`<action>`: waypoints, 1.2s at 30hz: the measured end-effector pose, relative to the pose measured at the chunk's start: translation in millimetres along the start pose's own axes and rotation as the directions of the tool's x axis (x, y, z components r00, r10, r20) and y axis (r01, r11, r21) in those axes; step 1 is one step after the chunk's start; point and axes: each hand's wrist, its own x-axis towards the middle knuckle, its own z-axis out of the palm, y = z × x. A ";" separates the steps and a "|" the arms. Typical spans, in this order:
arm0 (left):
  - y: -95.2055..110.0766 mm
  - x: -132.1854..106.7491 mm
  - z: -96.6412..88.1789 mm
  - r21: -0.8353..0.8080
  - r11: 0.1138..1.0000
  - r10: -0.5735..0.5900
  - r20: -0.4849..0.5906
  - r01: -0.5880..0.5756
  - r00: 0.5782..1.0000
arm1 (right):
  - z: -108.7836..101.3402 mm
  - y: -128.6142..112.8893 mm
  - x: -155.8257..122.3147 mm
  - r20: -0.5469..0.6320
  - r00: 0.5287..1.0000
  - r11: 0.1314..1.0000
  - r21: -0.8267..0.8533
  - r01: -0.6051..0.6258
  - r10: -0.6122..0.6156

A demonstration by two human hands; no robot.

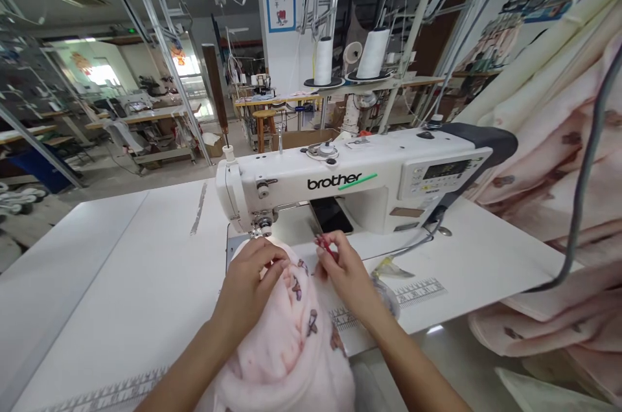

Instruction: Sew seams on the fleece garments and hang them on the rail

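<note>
Soft pale pink fabric [276, 341] with small brown printed figures lies bunched from the needle area down over the table's front edge. My left hand [255, 273] is closed at its upper end, thumb and fingers pinching the cloth just in front of the needle area. To the right of the fabric, my right hand [340, 263] is raised and closed around small red thread snips [326, 244], mostly hidden by the fingers. Both hands are in front of the white sewing machine [291, 179], whose presser foot is partly hidden behind the left hand.
A dark phone [331, 215] lies under the machine arm. Right of my right hand are a yellowish clear plastic piece [392, 268] and a ruler strip [420, 292] on the white table [121, 282]. Thread cones [373, 54] stand behind. More pink fabric [549, 205] hangs at right, beside a grey cable [586, 172].
</note>
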 end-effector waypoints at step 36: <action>-30.2 -31.1 -8.7 -0.053 0.995 0.087 0.044 -0.085 0.995 | 26.9 -6.3 20.1 0.161 0.815 0.665 -0.501 0.554 -0.557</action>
